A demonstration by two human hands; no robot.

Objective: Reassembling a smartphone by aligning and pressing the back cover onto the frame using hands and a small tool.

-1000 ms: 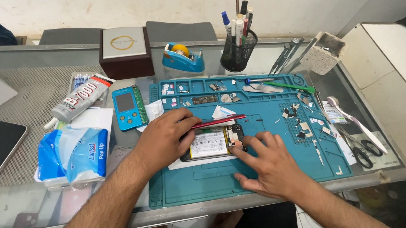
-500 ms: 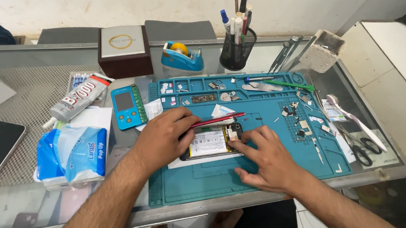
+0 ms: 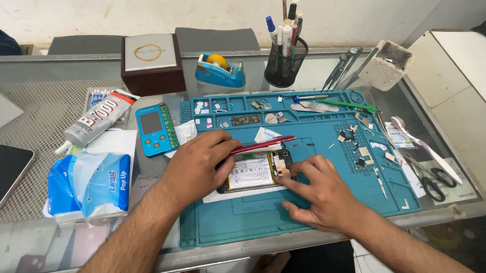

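Opened phone [image 3: 253, 171], back off, lies centre frame on the teal repair mat [image 3: 311, 204] on the worktop. Left hand [image 3: 198, 163] pins its left edge, grip clenched on a red tool [image 3: 262, 145]. Right hand [image 3: 316, 196] released, fingertips [image 3: 282, 178] touching the phone's right end.

You've got a teal mat [image 3: 322, 204], a red tool [image 3: 262, 145], a white-and-black opened phone [image 3: 253, 171], a blue tape dispenser [image 3: 218, 72] w/ yellow roll, and a grey mesh-patterned surface [image 3: 40, 118].

Seen from a single head-worn camera, close above and tilted steeply down over the glass tabletop [image 3: 56, 237], facing the far wall along the frame's top, forearms entering from the bottom edge.
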